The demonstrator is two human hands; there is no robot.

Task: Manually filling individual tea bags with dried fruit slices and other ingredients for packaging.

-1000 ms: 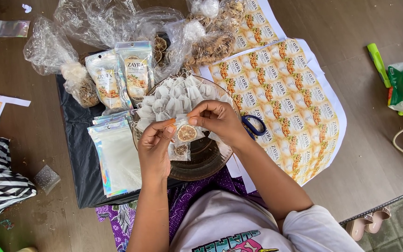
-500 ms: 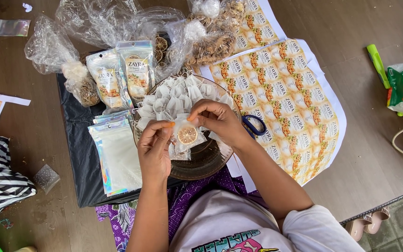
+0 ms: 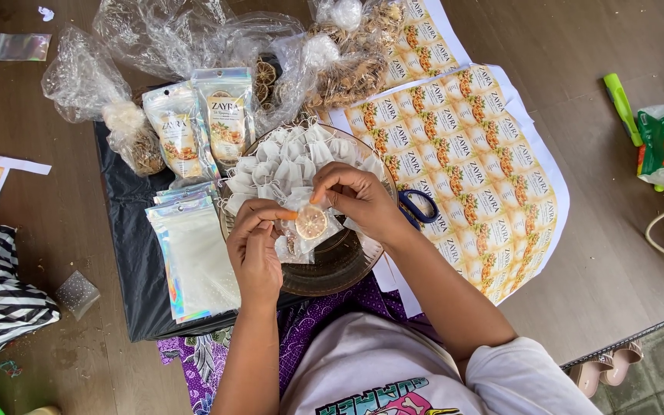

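Orange-tinted dried citrus slice (image 3: 311, 223) sits pinched between both hands, right over the round woven tray (image 3: 347, 265), so that's where the thing is: in the air above the tray, not resting on it. Left hand (image 3: 255, 250) has thumb and forefinger closed on the slice's left edge along with a small clear pouch (image 3: 295, 244) tucked under it. Right hand (image 3: 359, 201) pinches the top right of the pouch or slice with its fingertips pressed together, can't quite tell which

What I'd worry about: that slice looks brittle, so squeezing it too hard could crack it. The pouch mouth is floppy, so if it folds shut the slice could catch on the edge and drop into the pile of white filter bags (image 3: 286, 165) on the tray. The scissors (image 3: 416, 207) lie just beside the right wrist on the printed label sheet (image 3: 470, 161), so an elbow shift could nudge them. The stack of shiny holographic pouches (image 3: 194, 257) sits near the left forearm, easy to knock askew
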